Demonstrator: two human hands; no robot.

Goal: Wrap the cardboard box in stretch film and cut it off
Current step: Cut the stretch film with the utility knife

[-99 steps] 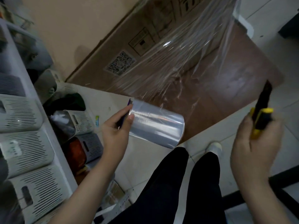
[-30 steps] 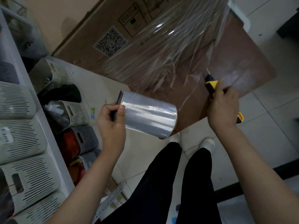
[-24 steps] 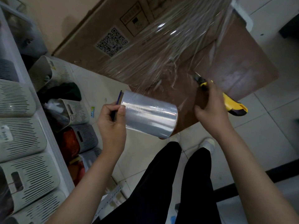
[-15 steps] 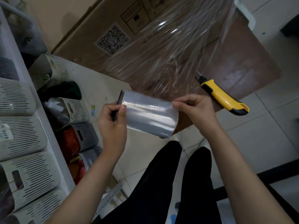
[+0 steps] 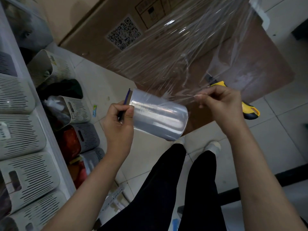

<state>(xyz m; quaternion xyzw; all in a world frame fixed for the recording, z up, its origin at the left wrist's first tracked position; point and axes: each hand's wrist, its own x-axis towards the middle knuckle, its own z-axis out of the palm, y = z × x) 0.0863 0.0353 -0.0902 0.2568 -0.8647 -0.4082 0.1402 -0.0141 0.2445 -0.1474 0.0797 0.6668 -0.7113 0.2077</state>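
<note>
We look down at our two hands over a tiled floor. Our left hand is closed around the end of the roll of stretch film, with the thumb pressed on the roll's edge. The roll lies on its side in the air, between our hands. Our right hand pinches a thin, bunched bit of the clear film between thumb and fingers. That bit runs back to the roll. More film stretches up from there to the cardboard box, which sits in front of us with a square code label on its side. The film is wrapped over the box. A yellow and black knife lies on the brown worktop, just behind our right hand. White baskets sit on shelves to our left.
</note>
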